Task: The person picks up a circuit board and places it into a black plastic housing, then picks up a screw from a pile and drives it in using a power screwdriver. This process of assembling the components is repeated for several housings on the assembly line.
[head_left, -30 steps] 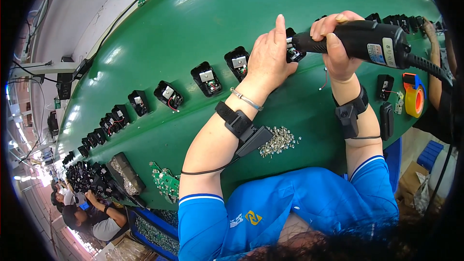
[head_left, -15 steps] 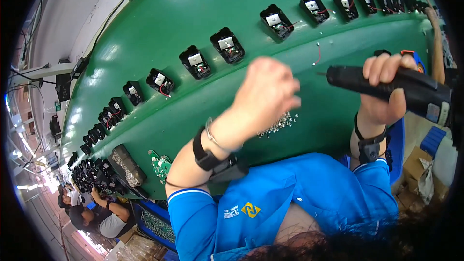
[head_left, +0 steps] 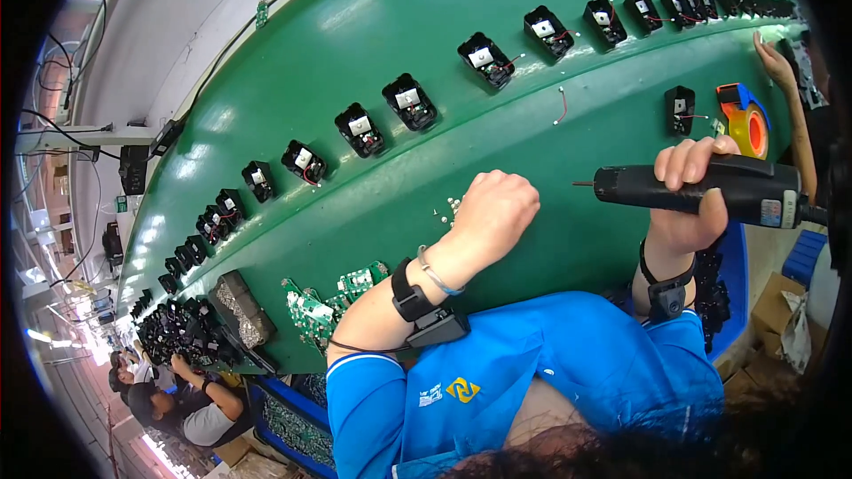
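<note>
Right hand (head_left: 683, 229) is gripping a black electric screwdriver (head_left: 741, 182), fingers over the top, thumb on the near side. Driver is hanging in the air over the green surface (head_left: 568, 248), toward its right end, bit pointing left, cord trailing off the back.

Left hand (head_left: 497, 208) is making a loose fist, back of hand up, fingers curling under; can't tell if it's pinching anything. It's hovering by the small metal screws (head_left: 447, 213), hiding part of them, in from the near edge.

Black housings (head_left: 408, 102) are sitting in a long row from the surface's left end to its far right corner: spaced out mid-row, bunching at both ends. The mid-row ones are showing a metal plate; several are trailing red leads. One loose red lead (head_left: 563, 106) is lying between row and driver.

Single housing (head_left: 681, 112) is sitting out of line near the right end, tape dispenser (head_left: 754, 133) just beyond. Co-worker's hand (head_left: 775, 62) is reaching in at that end.

Green circuit boards (head_left: 311, 315) are piling up along the near edge, by the left forearm. Heap of black parts (head_left: 177, 333) is filling the near left corner.
</note>
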Action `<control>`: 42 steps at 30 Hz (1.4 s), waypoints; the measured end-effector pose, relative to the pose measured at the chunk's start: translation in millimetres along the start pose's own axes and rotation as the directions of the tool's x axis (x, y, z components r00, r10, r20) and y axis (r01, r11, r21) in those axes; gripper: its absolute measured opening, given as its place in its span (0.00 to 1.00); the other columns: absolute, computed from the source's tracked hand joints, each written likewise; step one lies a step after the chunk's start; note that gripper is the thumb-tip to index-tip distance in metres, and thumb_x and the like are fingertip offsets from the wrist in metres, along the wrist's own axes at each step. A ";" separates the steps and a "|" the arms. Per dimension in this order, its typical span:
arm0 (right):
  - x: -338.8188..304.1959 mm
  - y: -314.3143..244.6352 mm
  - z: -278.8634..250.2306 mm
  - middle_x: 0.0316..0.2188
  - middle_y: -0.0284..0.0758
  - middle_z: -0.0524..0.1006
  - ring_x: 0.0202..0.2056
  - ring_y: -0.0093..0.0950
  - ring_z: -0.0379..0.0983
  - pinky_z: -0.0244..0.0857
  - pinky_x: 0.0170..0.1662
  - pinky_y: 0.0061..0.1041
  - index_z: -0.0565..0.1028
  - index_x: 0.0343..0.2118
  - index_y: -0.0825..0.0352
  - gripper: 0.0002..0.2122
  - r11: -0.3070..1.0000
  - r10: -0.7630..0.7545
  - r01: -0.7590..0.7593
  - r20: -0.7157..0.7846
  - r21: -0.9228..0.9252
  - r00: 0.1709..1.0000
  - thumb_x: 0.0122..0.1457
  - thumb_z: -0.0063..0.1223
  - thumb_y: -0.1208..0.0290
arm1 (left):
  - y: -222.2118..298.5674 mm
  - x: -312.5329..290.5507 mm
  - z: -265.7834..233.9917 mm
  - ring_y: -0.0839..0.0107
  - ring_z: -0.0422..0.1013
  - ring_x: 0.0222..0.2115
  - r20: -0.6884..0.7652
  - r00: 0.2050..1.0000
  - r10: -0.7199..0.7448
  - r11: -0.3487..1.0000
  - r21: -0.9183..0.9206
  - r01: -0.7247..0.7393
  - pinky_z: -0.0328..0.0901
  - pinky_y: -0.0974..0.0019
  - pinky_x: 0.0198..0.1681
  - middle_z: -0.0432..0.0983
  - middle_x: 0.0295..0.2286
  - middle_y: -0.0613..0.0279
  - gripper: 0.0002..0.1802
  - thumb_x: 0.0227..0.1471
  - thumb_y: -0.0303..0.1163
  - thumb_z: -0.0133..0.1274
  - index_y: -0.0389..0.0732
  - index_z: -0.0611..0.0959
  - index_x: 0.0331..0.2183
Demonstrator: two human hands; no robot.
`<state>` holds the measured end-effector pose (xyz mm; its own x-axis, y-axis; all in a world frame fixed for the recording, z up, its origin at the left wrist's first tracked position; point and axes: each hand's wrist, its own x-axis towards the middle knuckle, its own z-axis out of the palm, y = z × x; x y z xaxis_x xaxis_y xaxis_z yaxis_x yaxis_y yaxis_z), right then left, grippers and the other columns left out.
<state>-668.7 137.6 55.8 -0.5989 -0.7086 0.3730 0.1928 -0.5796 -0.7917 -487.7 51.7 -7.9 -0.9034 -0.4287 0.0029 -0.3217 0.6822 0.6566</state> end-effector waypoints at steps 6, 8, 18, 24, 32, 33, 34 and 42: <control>14.8 -14.0 14.2 0.23 0.29 0.63 0.21 0.20 0.59 0.54 0.26 0.20 0.59 0.40 0.66 0.21 0.943 -0.120 0.109 0.014 0.313 0.993 0.44 0.49 0.64 | -0.7 2.8 -9.4 0.75 0.67 0.27 0.138 0.933 -0.331 -0.104 -0.989 0.109 0.64 0.70 0.31 0.71 0.25 0.61 0.04 0.44 0.23 0.49 0.39 0.75 0.28; 16.8 -9.7 20.2 0.23 0.29 0.62 0.21 0.21 0.59 0.54 0.25 0.20 0.58 0.40 0.66 0.22 0.931 -0.140 0.122 0.028 0.344 0.990 0.44 0.50 0.64 | -0.1 3.7 -2.4 0.74 0.67 0.27 0.196 0.929 -0.315 -0.378 -0.923 0.066 0.64 0.69 0.33 0.71 0.25 0.61 0.07 0.43 0.24 0.49 0.39 0.75 0.30; 18.9 -3.2 20.5 0.23 0.29 0.62 0.22 0.20 0.60 0.55 0.25 0.19 0.58 0.40 0.65 0.22 0.938 -0.152 0.118 0.082 0.327 0.985 0.43 0.50 0.63 | -1.5 5.0 8.0 0.75 0.64 0.24 0.179 0.962 -0.207 -0.408 -0.909 0.082 0.61 0.69 0.31 0.70 0.23 0.64 0.07 0.46 0.28 0.47 0.38 0.74 0.31; 18.2 -0.7 19.0 0.23 0.29 0.62 0.22 0.20 0.60 0.55 0.25 0.19 0.58 0.41 0.66 0.22 0.941 -0.160 0.122 0.096 0.314 0.983 0.44 0.50 0.63 | 0.1 7.8 10.6 0.76 0.66 0.24 0.222 0.956 -0.194 -0.471 -0.876 0.107 0.63 0.72 0.32 0.70 0.25 0.64 0.09 0.46 0.30 0.47 0.38 0.73 0.32; 20.6 -2.1 16.2 0.23 0.30 0.63 0.21 0.21 0.61 0.56 0.25 0.20 0.58 0.41 0.66 0.22 0.947 -0.208 0.173 0.109 0.270 0.972 0.44 0.50 0.64 | 8.0 17.3 12.5 0.78 0.64 0.24 0.216 0.951 -0.220 -0.455 -0.885 0.096 0.62 0.73 0.32 0.69 0.24 0.65 0.10 0.48 0.32 0.46 0.37 0.72 0.33; 22.3 -2.3 15.5 0.23 0.30 0.63 0.21 0.21 0.61 0.56 0.25 0.20 0.58 0.41 0.66 0.22 0.947 -0.209 0.173 0.110 0.271 0.972 0.44 0.50 0.64 | 8.5 19.0 11.9 0.79 0.64 0.25 0.223 0.947 -0.229 -0.422 -0.900 0.110 0.62 0.74 0.32 0.69 0.24 0.66 0.10 0.48 0.32 0.46 0.37 0.72 0.33; 23.8 -2.3 13.7 0.23 0.30 0.63 0.21 0.21 0.60 0.56 0.25 0.20 0.58 0.41 0.66 0.22 0.951 -0.207 0.169 0.126 0.260 0.970 0.44 0.50 0.64 | 8.5 21.3 10.8 0.79 0.64 0.25 0.221 0.949 -0.224 -0.422 -0.900 0.110 0.62 0.74 0.32 0.69 0.24 0.66 0.10 0.48 0.32 0.46 0.37 0.72 0.33; 80.0 16.1 -13.4 0.23 0.31 0.65 0.22 0.24 0.60 0.54 0.29 0.24 0.62 0.41 0.65 0.17 0.942 -0.303 0.270 0.160 0.200 0.939 0.46 0.44 0.69 | -14.4 76.3 -35.8 0.61 0.61 0.40 -0.471 0.882 -0.009 1.000 -0.004 0.008 0.56 0.63 0.45 0.66 0.36 0.53 0.28 0.39 0.33 0.53 0.33 0.65 0.43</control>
<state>-723.9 77.0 66.4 -0.4971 -0.5541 0.6678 0.1756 -0.8179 -0.5479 -541.8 -12.1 9.8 -0.6607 -0.6630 0.3520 -0.3277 0.6766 0.6593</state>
